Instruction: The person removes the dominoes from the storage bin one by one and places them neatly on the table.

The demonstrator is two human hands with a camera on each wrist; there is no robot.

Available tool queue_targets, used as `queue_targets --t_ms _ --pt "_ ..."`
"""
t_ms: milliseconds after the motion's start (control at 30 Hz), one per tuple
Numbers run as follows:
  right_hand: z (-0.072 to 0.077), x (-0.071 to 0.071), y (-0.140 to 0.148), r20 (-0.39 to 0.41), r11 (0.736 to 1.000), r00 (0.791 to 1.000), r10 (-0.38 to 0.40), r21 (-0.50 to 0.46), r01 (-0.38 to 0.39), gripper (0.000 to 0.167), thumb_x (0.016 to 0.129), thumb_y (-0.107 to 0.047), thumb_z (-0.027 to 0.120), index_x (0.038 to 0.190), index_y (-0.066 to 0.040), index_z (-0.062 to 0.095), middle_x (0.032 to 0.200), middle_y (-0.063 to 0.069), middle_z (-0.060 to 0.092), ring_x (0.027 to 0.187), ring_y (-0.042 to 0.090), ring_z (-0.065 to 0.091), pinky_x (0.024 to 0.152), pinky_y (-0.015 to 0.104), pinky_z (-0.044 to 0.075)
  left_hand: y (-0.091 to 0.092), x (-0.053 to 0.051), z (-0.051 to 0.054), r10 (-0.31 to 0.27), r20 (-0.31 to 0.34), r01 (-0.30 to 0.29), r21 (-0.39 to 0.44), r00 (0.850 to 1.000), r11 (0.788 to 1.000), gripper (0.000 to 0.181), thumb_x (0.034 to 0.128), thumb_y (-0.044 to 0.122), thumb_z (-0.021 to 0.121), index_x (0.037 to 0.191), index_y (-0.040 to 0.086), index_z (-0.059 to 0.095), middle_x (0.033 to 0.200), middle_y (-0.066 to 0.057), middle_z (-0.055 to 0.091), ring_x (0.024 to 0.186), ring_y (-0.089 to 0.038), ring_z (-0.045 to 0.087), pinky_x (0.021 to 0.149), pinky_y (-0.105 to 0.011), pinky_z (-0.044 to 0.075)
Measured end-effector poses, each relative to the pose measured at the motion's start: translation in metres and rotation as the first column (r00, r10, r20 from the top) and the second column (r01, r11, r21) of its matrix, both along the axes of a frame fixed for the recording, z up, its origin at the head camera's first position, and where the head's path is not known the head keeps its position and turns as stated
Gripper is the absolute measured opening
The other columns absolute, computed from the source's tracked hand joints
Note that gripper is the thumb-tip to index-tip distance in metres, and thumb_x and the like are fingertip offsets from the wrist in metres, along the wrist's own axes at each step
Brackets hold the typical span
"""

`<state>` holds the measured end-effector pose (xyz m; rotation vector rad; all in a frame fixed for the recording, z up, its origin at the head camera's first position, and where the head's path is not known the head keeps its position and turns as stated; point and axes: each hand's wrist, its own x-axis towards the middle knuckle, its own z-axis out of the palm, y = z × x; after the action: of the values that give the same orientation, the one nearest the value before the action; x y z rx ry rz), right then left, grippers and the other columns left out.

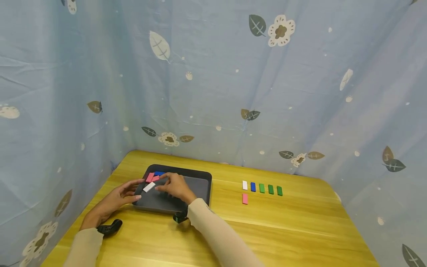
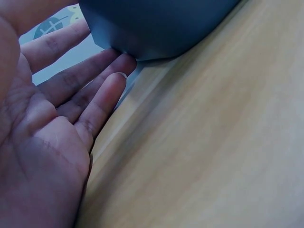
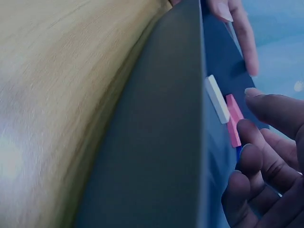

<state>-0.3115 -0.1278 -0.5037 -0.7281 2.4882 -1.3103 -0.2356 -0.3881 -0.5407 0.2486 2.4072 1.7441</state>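
A white block lies slantwise on the floor of a dark, shallow tray, toward the tray's left end. Just beyond it, and close by, are two pink blocks; a blue block lies beside these at the far wall, partly covered from view by the hand.

The right hand reaches into the tray from the right, just beside the white and pink blocks. Its fingers are loosely bent, thumb and forefinger standing apart, with nothing visible between them. The left hand is at the tray's left end, thumb and fingers well spread; the left wrist view shows fingertips against the tray's outer wall, without a closed grasp.

The tray rests on the left part of a yellow wood-grained table. To its right, well apart, stands a row of five blocks: from left to right white, blue, and three green. A single pink piece lies on the near side of the row's white member. A pale blue curtain with leaf and flower motifs hangs behind.
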Motion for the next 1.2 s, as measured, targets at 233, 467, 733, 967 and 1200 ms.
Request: queue_targets --t_ms 233,467,733,967,1200 --pt "-0.006 -0.001 -0.004 0.069 0.998 0.996 -0.058 -0.016 0.059 0.049 0.089 -0.023 0.084 0.134 -0.011 0.067 0.069 -0.002 0.067 0.053 0.014 0.057 0.046 0.028 0.047 0.002 -0.003 0.000 -0.003 0.006 0.003 0.009 1.000 1.000 0.067 0.0995 0.027 0.071 0.158 0.021 0.041 0.158 -0.018 0.034 0.135 -0.045 0.038 0.098 -0.051 0.045" --pt "-0.010 -0.011 -0.006 0.062 0.996 0.994 -0.088 0.031 0.087 0.065 0.089 -0.025 0.084 0.148 -0.015 0.057 0.069 -0.002 0.069 0.051 0.013 0.056 0.044 0.029 0.047 0.006 -0.004 -0.001 -0.012 0.016 0.012 0.021 1.000 1.000 0.065 0.0998 0.026 0.071 0.158 0.022 0.042 0.162 -0.017 0.030 0.133 -0.044 0.040 0.096 -0.048 0.047" --pt "-0.001 -0.013 -0.006 0.119 0.994 0.988 -0.099 0.065 0.092 0.073 0.092 -0.025 0.081 0.155 -0.010 0.047 0.067 0.003 0.067 0.050 0.016 0.053 0.044 0.030 0.048 0.006 -0.006 -0.001 -0.002 0.029 0.001 0.017 1.000 1.000 0.064 0.0992 0.029 0.072 0.157 0.024 0.043 0.159 -0.015 0.035 0.131 -0.042 0.043 0.093 -0.044 0.048" --pt "0.002 -0.012 -0.007 0.145 0.993 0.985 -0.096 0.081 0.085 0.036 0.092 -0.021 0.080 0.123 -0.008 0.066 0.070 0.007 0.066 0.050 0.017 0.053 0.043 0.030 0.050 0.004 -0.002 -0.001 0.009 0.032 -0.009 0.027 0.999 1.000 0.065 0.0992 0.027 0.072 0.157 0.022 0.043 0.159 -0.015 0.036 0.130 -0.041 0.042 0.095 -0.044 0.047" --pt "0.003 -0.016 -0.004 0.148 0.994 0.986 -0.082 0.077 0.071 0.020 0.091 -0.019 0.081 0.106 -0.009 0.072 0.073 0.007 0.068 0.052 0.018 0.055 0.045 0.031 0.051 0.000 0.001 -0.001 0.002 0.022 -0.002 0.032 1.000 0.999 0.064 0.1001 0.027 0.070 0.158 0.021 0.042 0.160 -0.014 0.035 0.134 -0.042 0.041 0.098 -0.046 0.046"
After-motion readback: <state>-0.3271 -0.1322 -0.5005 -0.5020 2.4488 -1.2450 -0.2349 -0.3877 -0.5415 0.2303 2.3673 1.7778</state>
